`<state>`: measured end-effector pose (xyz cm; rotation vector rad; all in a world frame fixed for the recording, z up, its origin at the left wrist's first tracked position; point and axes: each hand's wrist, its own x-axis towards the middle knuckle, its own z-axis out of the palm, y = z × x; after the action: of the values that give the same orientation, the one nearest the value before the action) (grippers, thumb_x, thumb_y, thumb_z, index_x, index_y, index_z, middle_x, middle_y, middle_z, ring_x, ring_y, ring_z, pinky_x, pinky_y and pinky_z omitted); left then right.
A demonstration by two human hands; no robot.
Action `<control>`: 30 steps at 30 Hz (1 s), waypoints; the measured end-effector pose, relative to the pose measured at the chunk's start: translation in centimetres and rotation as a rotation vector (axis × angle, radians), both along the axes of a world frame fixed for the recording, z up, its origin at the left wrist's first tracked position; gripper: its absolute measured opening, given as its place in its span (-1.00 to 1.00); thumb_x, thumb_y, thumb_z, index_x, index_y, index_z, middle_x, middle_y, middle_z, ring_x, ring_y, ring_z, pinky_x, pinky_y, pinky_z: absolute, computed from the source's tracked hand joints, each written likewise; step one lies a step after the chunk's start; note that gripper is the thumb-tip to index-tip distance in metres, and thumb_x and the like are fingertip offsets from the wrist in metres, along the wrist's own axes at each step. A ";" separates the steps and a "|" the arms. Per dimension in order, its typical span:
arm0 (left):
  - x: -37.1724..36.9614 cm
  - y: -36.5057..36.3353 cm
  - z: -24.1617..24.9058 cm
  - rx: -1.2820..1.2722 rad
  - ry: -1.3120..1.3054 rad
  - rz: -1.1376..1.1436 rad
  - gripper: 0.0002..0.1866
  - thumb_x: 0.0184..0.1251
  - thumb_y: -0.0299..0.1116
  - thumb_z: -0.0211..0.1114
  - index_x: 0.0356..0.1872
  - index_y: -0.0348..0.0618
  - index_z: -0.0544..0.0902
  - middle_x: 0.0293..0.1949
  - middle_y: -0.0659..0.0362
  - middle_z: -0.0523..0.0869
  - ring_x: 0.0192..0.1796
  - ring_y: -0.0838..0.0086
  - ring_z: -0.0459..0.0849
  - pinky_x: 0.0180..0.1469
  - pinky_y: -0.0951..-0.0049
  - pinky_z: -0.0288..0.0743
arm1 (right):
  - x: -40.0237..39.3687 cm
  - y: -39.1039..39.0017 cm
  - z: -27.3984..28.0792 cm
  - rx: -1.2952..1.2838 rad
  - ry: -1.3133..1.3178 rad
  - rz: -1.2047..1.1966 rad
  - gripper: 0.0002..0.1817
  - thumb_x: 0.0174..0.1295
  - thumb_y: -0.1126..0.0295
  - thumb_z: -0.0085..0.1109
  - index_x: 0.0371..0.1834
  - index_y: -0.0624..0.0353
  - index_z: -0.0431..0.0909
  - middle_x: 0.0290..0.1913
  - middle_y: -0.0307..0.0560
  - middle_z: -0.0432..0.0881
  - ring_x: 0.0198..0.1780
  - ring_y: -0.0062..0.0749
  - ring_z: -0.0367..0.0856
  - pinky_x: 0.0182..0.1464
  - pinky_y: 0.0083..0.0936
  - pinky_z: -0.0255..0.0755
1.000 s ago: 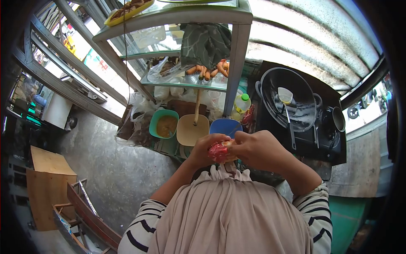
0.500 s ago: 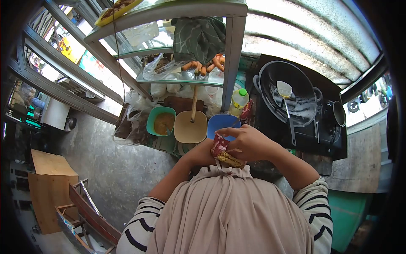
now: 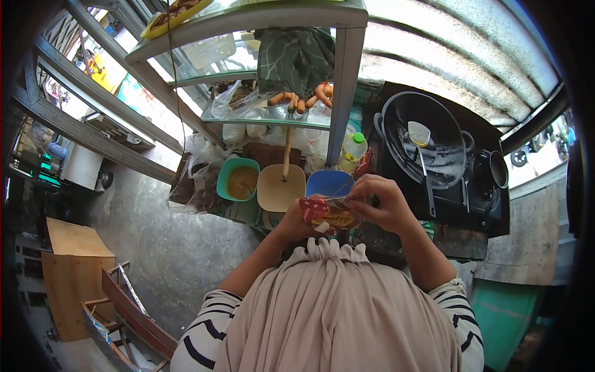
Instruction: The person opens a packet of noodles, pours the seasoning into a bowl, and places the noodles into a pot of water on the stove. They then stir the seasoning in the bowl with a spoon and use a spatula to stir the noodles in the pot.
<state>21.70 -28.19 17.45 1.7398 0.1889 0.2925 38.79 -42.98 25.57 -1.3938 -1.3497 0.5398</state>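
Note:
My left hand is closed around a red instant-noodle packet, held level in front of my waist. The packet is torn open, and a yellowish noodle block shows inside it. My right hand pinches at the packet's silvery edge on the right, fingertips together. Just beyond my hands stands a blue bowl. Left of it are a beige bowl with a wooden handle standing in it and a teal bowl of orange-brown liquid.
To the right, a large black wok with a strainer ladle sits on a black stove. A green-capped bottle stands behind the blue bowl. Sausages lie in the glass display case, below a dark cloth.
The red packet has turned from upright to level, with the noodle block more inside it. My right hand has moved right and down to the packet's silvery edge.

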 end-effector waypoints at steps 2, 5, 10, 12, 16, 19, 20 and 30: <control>0.1 -0.1 -0.7 0.093 -0.070 0.017 -0.42 -0.26 -0.35 0.63 -0.13 -0.22 0.56 -0.23 0.19 0.70 -0.18 0.54 0.66 -0.11 0.46 0.54 | -0.1 -0.3 0.9 -0.009 -0.040 -0.031 -0.86 0.05 0.48 0.33 -0.34 0.22 0.60 -0.42 -0.16 0.62 -0.34 -0.51 0.58 -0.21 -0.59 0.39; -0.1 -0.3 -1.1 -0.106 -0.082 0.030 -0.42 -0.24 -0.35 0.62 -0.11 -0.21 0.55 -0.21 0.15 0.69 -0.16 0.50 0.67 -0.08 0.46 0.54 | -0.1 -0.8 1.8 0.040 -0.299 -0.123 -0.86 -0.01 0.54 0.34 -0.37 0.21 0.60 -0.47 -0.14 0.62 -0.39 -0.48 0.60 -0.14 -0.58 0.37; 0.2 -0.1 0.1 0.133 -0.367 0.059 -0.42 -0.24 -0.37 0.60 -0.09 -0.21 0.56 -0.14 0.05 0.68 -0.09 0.33 0.68 0.00 0.40 0.51 | -1.2 -2.1 0.5 0.306 0.460 -0.071 -0.82 0.12 0.60 0.23 -0.21 0.25 0.51 -0.27 -0.14 0.58 -0.20 -0.53 0.57 -0.03 -0.53 0.39; 0.1 -0.1 0.1 0.223 -0.455 0.065 -0.42 -0.25 -0.37 0.59 -0.09 -0.21 0.56 -0.12 0.02 0.67 -0.06 0.28 0.67 0.02 0.37 0.50 | -0.5 -2.9 0.8 0.309 0.548 -0.048 -0.81 0.14 0.60 0.21 -0.18 0.27 0.47 -0.23 -0.14 0.56 -0.16 -0.53 0.55 -0.03 -0.53 0.40; -0.3 0.0 -0.1 0.232 -0.463 0.070 -0.37 -0.28 -0.30 0.62 -0.07 -0.21 0.54 -0.11 0.00 0.66 -0.04 0.25 0.66 0.03 0.33 0.51 | 0.1 -3.2 1.1 0.349 0.637 0.002 -0.78 0.16 0.59 0.19 -0.14 0.28 0.42 -0.21 -0.14 0.54 -0.12 -0.52 0.54 -0.01 -0.53 0.41; -0.6 0.0 -0.1 0.266 -0.485 0.081 -0.33 -0.29 -0.24 0.65 -0.07 -0.21 0.53 -0.11 0.00 0.67 -0.05 0.27 0.67 0.02 0.33 0.53 | -1.1 -3.0 1.8 0.337 0.608 0.060 -0.80 0.10 0.64 0.19 -0.21 0.28 0.45 -0.24 -0.08 0.59 -0.14 -0.47 0.59 -0.02 -0.52 0.44; -0.7 -0.1 -0.1 0.268 -0.482 0.089 -0.33 -0.29 -0.24 0.65 -0.07 -0.20 0.53 -0.12 0.00 0.67 -0.05 0.27 0.67 0.01 0.33 0.54 | -1.4 -3.0 2.2 0.339 0.607 0.061 -0.80 0.10 0.64 0.19 -0.21 0.28 0.45 -0.24 -0.08 0.59 -0.14 -0.47 0.59 -0.02 -0.52 0.44; -1.6 -1.6 0.0 0.097 -0.297 0.152 -0.36 -0.26 -0.35 0.64 -0.05 -0.21 0.54 -0.16 0.08 0.70 -0.11 0.43 0.69 -0.04 0.44 0.54 | -4.2 -2.3 2.1 0.177 -0.321 -0.115 -0.77 -0.17 0.62 0.29 -0.41 0.15 0.50 -0.31 -0.17 0.69 -0.22 -0.33 0.66 -0.10 -0.40 0.44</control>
<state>20.12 -29.76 17.46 1.7570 0.0913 0.6761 34.57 -45.24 27.63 -1.4417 -1.5189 0.1179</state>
